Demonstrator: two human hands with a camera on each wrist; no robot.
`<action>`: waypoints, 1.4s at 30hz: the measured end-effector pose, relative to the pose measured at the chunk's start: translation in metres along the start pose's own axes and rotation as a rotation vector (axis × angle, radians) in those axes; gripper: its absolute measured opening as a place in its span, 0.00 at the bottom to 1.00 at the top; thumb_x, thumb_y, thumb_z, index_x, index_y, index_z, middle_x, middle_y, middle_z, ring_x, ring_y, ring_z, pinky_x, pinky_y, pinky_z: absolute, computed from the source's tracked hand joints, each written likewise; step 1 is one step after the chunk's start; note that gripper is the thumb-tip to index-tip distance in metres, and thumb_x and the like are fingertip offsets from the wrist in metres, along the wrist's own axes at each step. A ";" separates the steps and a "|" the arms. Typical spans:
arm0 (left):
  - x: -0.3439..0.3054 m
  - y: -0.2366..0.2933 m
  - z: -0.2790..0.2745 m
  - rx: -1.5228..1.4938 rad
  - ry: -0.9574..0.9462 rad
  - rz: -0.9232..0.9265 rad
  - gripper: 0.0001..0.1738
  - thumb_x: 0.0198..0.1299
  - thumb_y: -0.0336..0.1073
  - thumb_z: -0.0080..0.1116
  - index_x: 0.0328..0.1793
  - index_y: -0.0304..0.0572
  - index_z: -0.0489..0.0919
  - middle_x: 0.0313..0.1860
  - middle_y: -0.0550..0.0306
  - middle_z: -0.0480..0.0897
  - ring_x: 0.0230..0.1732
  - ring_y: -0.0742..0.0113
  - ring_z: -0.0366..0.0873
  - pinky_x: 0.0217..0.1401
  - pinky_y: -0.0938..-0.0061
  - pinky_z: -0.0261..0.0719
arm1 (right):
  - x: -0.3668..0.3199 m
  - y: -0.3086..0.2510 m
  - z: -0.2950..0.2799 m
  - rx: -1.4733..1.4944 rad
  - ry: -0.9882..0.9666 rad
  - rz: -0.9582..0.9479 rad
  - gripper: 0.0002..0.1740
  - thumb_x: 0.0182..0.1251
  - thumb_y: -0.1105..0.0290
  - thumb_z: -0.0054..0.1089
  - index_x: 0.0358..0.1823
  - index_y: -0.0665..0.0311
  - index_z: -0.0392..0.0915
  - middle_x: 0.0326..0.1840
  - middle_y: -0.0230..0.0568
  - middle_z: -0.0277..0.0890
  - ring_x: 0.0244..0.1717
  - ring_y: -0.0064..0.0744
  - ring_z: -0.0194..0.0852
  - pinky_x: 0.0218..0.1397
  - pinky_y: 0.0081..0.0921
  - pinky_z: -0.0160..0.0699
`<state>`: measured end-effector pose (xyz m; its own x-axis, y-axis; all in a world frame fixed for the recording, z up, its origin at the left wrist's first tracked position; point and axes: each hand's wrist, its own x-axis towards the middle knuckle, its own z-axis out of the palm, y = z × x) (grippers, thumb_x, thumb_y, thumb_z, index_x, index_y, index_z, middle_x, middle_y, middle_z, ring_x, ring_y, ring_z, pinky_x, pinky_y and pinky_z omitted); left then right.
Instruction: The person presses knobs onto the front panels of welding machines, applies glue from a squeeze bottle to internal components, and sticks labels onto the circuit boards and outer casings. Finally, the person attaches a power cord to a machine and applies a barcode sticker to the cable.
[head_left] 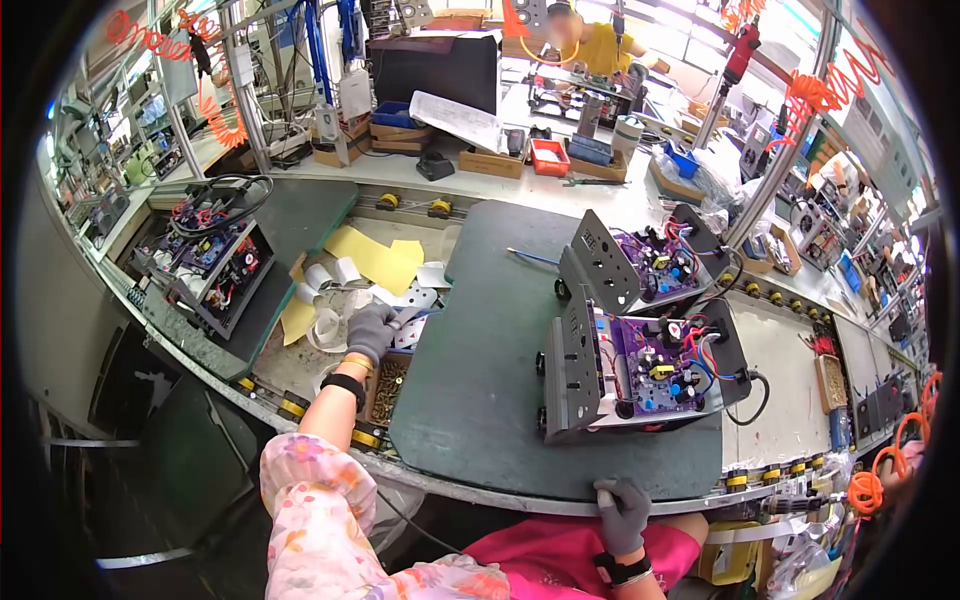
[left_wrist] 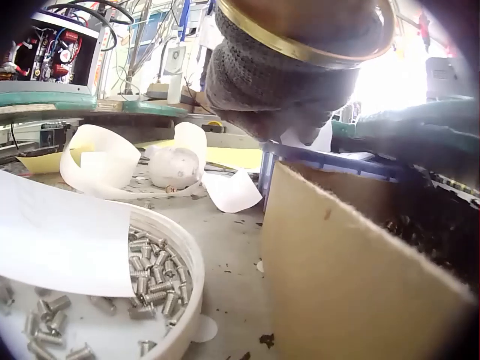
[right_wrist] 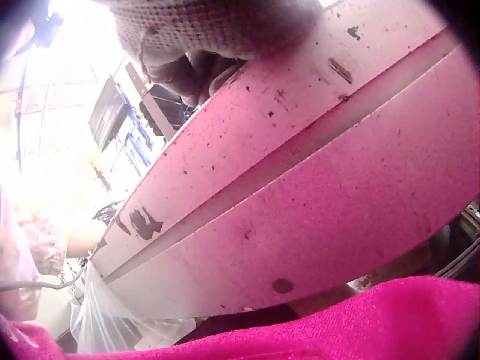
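Note:
The gloved left hand (head_left: 372, 333) reaches over a blue bin (head_left: 408, 338) of white labels with dark marks. In the left wrist view, the hand's (left_wrist: 281, 90) fingers point down at the bin's blue rim (left_wrist: 337, 161), beside a white piece; whether they pinch it cannot be told. The gloved right hand (head_left: 625, 515) rests at the green mat's front edge, holding nothing visible. In the right wrist view its fingers (right_wrist: 187, 71) lie bent at the table edge. Two grey metal units with purple circuit boards (head_left: 655, 360) (head_left: 655, 265) stand on the mat (head_left: 480, 400).
A box of screws (head_left: 387, 392) lies just below the bin; a round tub of screws (left_wrist: 191, 262) stands beside a cardboard wall (left_wrist: 330, 277). Yellow sheets (head_left: 375, 258) and paper rolls lie beyond. Another unit (head_left: 215, 265) is at left. A person in yellow (head_left: 603, 50) is across the bench.

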<state>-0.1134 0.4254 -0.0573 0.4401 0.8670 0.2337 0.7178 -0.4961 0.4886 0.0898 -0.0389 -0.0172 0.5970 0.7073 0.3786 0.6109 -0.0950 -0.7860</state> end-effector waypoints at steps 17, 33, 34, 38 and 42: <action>0.016 -0.041 0.015 -0.812 -0.483 -0.082 0.12 0.49 0.27 0.74 0.40 0.36 0.85 0.34 0.56 0.86 0.35 0.71 0.82 0.41 0.76 0.81 | -0.003 0.000 0.000 -0.013 -0.001 0.050 0.06 0.54 0.77 0.60 0.32 0.64 0.85 0.29 0.39 0.82 0.29 0.35 0.75 0.36 0.27 0.73; 0.015 -0.049 0.027 -0.795 -0.394 -0.018 0.08 0.57 0.34 0.69 0.38 0.38 0.86 0.30 0.61 0.85 0.30 0.76 0.77 0.37 0.76 0.77 | -0.004 0.001 0.002 -0.005 0.004 0.052 0.05 0.55 0.77 0.60 0.32 0.65 0.84 0.29 0.38 0.81 0.31 0.34 0.75 0.38 0.27 0.74; 0.015 -0.048 0.026 -0.735 -0.373 0.003 0.08 0.58 0.35 0.68 0.38 0.38 0.86 0.29 0.61 0.85 0.30 0.76 0.77 0.36 0.76 0.76 | -0.004 0.001 0.002 -0.004 0.006 0.058 0.05 0.55 0.77 0.60 0.32 0.65 0.84 0.29 0.38 0.81 0.31 0.34 0.75 0.38 0.27 0.74; 0.016 -0.042 0.031 -0.599 -0.313 -0.070 0.09 0.60 0.37 0.66 0.38 0.39 0.85 0.26 0.57 0.83 0.28 0.73 0.75 0.35 0.74 0.75 | -0.005 0.003 0.003 -0.003 0.016 0.052 0.05 0.55 0.77 0.60 0.32 0.64 0.84 0.29 0.39 0.81 0.31 0.35 0.75 0.37 0.27 0.73; 0.011 -0.023 0.019 -0.274 -0.264 0.038 0.10 0.62 0.40 0.63 0.39 0.40 0.84 0.27 0.53 0.83 0.28 0.67 0.77 0.37 0.70 0.76 | -0.005 0.002 0.004 -0.019 0.023 0.026 0.06 0.55 0.77 0.61 0.32 0.64 0.84 0.28 0.39 0.80 0.29 0.34 0.74 0.35 0.26 0.73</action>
<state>-0.1143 0.4457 -0.0820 0.6132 0.7884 0.0492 0.5429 -0.4659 0.6988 0.0862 -0.0396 -0.0230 0.6243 0.6882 0.3697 0.6047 -0.1261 -0.7864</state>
